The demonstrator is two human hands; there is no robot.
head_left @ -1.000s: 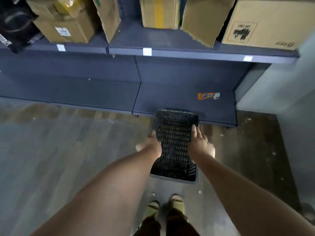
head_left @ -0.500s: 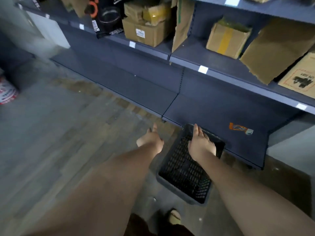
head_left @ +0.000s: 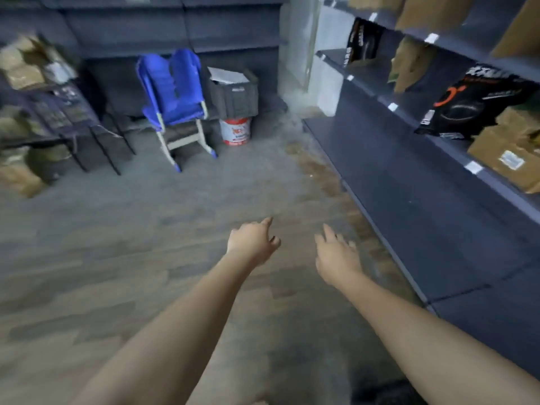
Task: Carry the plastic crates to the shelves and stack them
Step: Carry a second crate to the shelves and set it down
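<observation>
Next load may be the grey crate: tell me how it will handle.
The grey crate looks rigid, so probably stiff. Papers show at its top, so it may weigh something. It seems perched on the bucket, so it might tip.

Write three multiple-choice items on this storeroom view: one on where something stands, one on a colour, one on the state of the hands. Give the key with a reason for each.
1. Where does the white and red bucket stand?
A. On the floor under the dark bin
B. On the top shelf at the right
C. On the chair seat

2. What colour are the stacked chairs?
A. Green
B. Blue
C. Orange

3. What are the hands doing?
A. Both grip a crate
B. One holds a box
C. Both are empty, fingers loose

Key: 1 A, the bucket sits on the floor directly below the bin. 2 B, seats and backs are plainly blue. 3 C, the left hand and the right hand hang over bare floor with nothing in them.
</observation>
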